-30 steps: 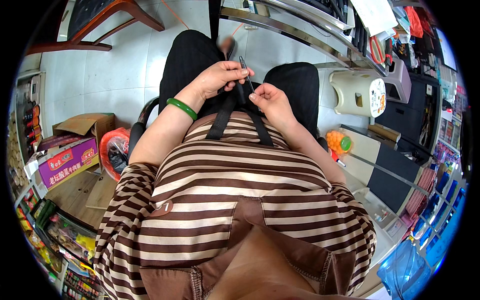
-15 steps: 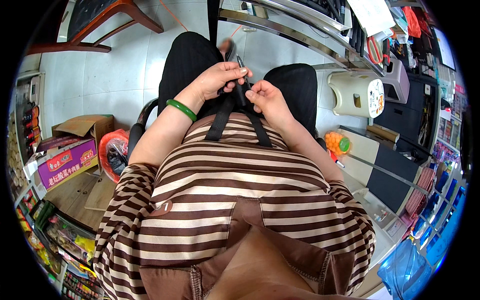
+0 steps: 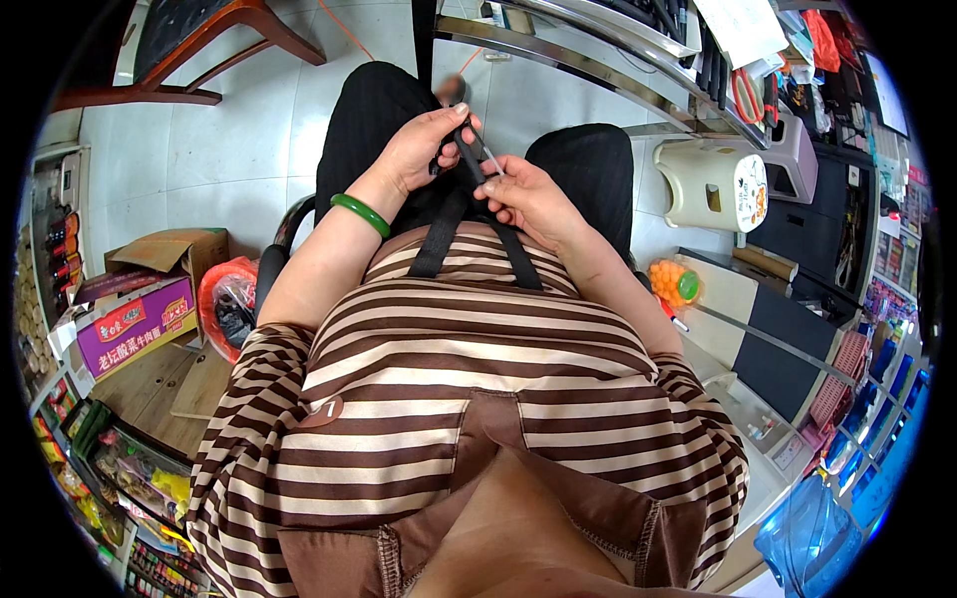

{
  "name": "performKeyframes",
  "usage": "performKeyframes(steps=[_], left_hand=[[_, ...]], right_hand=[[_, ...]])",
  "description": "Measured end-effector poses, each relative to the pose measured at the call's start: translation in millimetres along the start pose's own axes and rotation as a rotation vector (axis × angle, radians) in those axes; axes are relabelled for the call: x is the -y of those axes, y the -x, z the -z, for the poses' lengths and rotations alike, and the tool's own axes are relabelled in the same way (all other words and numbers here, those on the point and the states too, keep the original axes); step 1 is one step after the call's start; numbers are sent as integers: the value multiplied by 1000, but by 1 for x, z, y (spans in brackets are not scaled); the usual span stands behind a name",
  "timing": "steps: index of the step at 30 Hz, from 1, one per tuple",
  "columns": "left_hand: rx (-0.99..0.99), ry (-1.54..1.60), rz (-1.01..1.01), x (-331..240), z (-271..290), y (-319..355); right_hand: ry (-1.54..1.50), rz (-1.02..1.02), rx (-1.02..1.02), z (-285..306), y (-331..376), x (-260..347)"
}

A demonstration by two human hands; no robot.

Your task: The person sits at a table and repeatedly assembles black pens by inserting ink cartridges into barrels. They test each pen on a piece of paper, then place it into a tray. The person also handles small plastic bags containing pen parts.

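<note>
Above my lap, my left hand (image 3: pixel 424 148) is closed, thumb and fingers pinching slim black pieces. One is a slender pen-like stick (image 3: pixel 482 140), dark with a pale, thin end slanting down toward my right hand. Beside it a flat black strip (image 3: pixel 467 159) runs down between the hands; what it belongs to I cannot make out. My right hand (image 3: pixel 528 197) is also closed, its thumb and fingertips at the lower end of these pieces. Black straps (image 3: pixel 439 239) lie across my striped top just below. A green bangle (image 3: pixel 361 214) rings my left wrist.
A metal-framed table (image 3: pixel 568 62) with scissors (image 3: pixel 748 97) stands ahead at the right. White stools (image 3: pixel 698 186) and a jar of orange balls (image 3: pixel 670 283) are right of my knees. At left are a purple carton (image 3: pixel 135 329), a red-lined bin (image 3: pixel 214 289) and a wooden chair (image 3: pixel 269 30).
The pen-like stick has turned: its pointed end was up by my left fingertips and now slants down to my right hand. Both hands shifted slightly; the black strip shows more plainly between them.
</note>
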State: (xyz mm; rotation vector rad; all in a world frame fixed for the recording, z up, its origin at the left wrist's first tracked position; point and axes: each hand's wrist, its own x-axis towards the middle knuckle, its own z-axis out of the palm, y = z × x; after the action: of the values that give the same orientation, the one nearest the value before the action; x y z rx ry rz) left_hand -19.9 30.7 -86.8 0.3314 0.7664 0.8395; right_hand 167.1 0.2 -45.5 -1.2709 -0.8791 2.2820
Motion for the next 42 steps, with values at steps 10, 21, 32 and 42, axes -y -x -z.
performKeyframes(steps=[10, 21, 32, 42], left_hand=[[-41, -84, -45, 0, -3, 1], [-89, 166, -195, -13, 20, -4], [-130, 41, -225, -10, 17, -3], [-131, 16, -230, -10, 18, -4]], right_hand=[[223, 92, -102, -4, -11, 2], [323, 112, -115, 14, 13, 1], [389, 241, -238, 12, 27, 1], [438, 286, -247, 12, 25, -1]])
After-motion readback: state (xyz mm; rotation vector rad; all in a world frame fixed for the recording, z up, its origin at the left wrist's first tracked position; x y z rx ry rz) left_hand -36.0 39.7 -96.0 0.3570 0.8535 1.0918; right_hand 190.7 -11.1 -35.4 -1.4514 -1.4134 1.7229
